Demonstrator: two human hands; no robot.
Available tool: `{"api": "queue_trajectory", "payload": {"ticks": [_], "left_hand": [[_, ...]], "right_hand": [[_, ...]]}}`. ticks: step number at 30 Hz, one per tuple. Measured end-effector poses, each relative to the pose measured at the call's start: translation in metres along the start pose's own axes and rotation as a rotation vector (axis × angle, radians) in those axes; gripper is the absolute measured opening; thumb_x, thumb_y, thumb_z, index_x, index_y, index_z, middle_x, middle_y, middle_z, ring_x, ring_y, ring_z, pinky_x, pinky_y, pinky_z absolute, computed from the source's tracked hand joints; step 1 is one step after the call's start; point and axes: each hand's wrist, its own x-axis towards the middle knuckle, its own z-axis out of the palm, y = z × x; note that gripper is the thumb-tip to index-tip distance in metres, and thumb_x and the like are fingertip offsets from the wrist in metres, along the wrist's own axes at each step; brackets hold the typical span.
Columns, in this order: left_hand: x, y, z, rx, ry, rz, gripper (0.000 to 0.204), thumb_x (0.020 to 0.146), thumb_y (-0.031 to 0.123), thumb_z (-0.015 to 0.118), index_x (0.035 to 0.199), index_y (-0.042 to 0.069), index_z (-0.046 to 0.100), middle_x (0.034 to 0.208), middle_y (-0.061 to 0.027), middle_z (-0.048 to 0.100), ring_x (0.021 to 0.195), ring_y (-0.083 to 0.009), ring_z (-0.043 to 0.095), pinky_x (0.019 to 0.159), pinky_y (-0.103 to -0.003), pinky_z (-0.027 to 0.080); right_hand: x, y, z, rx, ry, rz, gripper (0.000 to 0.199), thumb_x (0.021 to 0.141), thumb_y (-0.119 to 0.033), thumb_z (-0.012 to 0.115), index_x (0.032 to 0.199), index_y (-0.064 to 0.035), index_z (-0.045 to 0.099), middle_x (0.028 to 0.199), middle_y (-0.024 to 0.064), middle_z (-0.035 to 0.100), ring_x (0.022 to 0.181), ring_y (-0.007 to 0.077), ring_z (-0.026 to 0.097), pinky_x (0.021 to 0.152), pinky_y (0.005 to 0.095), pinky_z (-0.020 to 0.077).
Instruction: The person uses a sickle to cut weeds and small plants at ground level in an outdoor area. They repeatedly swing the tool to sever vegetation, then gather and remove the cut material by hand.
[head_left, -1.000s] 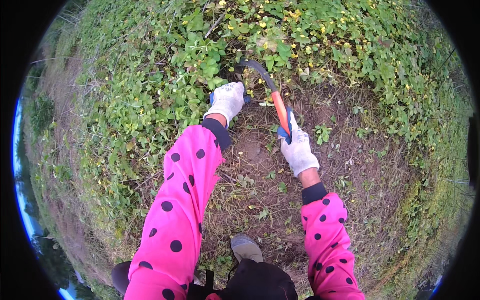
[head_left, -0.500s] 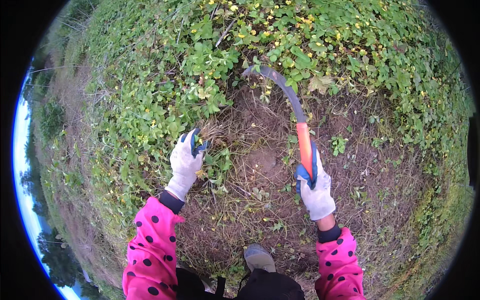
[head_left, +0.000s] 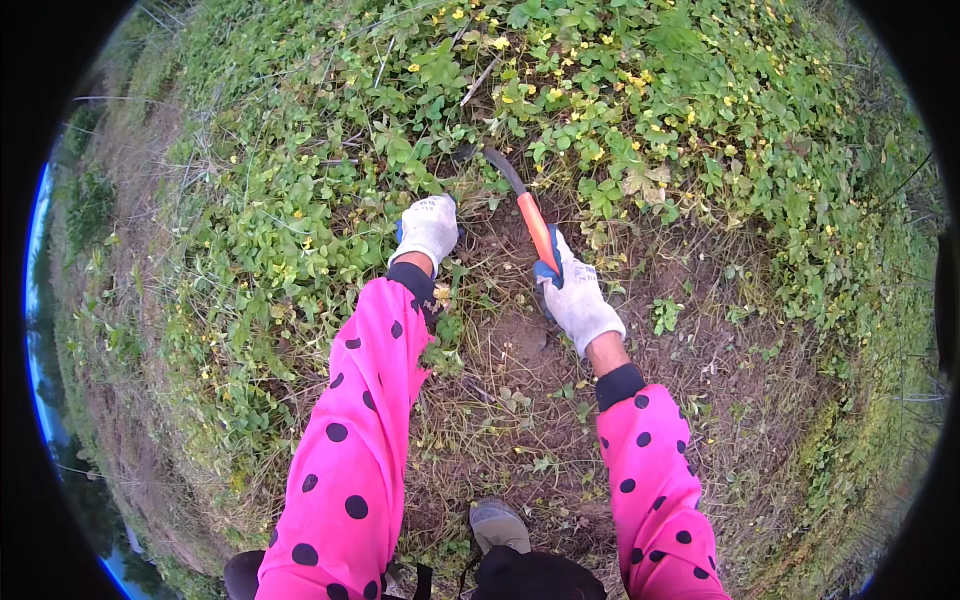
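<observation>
Pink sleeves point(head_left: 360, 450) with black dots; whitish gloves point(head_left: 428, 228); orange-handled sickle point(head_left: 535, 228); green weeds point(head_left: 300, 200), yellow flowers.

Sickle point(head_left: 522, 208), orange handle, dark curved blade.
Held tilted, handle low toward the bare soil patch, blade tip up-left, buried among green leafy weeds point(head_left: 300, 230) with yellow flowers.
</observation>
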Motion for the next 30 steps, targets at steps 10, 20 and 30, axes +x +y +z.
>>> {"api": "queue_trajectory", "payload": {"ticks": [10,20,30], "left_hand": [[-0.082,-0.037,0.034,0.054,-0.029,0.069,0.039,0.071,0.019,0.063,0.107,0.009,0.05,0.095,-0.0103,0.058,0.095,-0.0287,0.055,0.076,-0.039,0.046],[-0.159,-0.075,-0.013,0.129,-0.045,0.114,0.037,0.076,0.028,0.057,0.107,0.009,0.051,0.09,-0.0105,0.059,0.088,-0.0272,0.059,0.074,-0.039,0.047],[-0.258,-0.055,-0.058,0.042,-0.008,0.054,0.097,0.066,0.036,0.073,0.14,0.009,0.015,0.136,-0.0211,0.029,0.117,-0.0405,0.037,0.095,-0.044,0.036]], "right_hand": [[-0.181,0.021,-0.041,0.814,-0.331,0.57,0.066,0.081,0.0,0.045,0.14,-0.0163,0.023,0.072,0.0011,0.053,0.052,0.0064,0.045,0.047,0.0213,0.0426],[-0.126,0.032,-0.015,0.495,-0.296,0.302,0.061,0.082,-0.007,0.05,0.138,-0.0133,0.026,0.074,0.005,0.056,0.054,0.0094,0.049,0.048,0.0258,0.0438],[-0.136,-0.011,-0.011,0.985,-0.275,0.646,0.06,0.085,-0.002,0.048,0.138,-0.0147,0.024,0.069,0.0031,0.055,0.048,0.0074,0.047,0.041,0.0236,0.0422]]}}
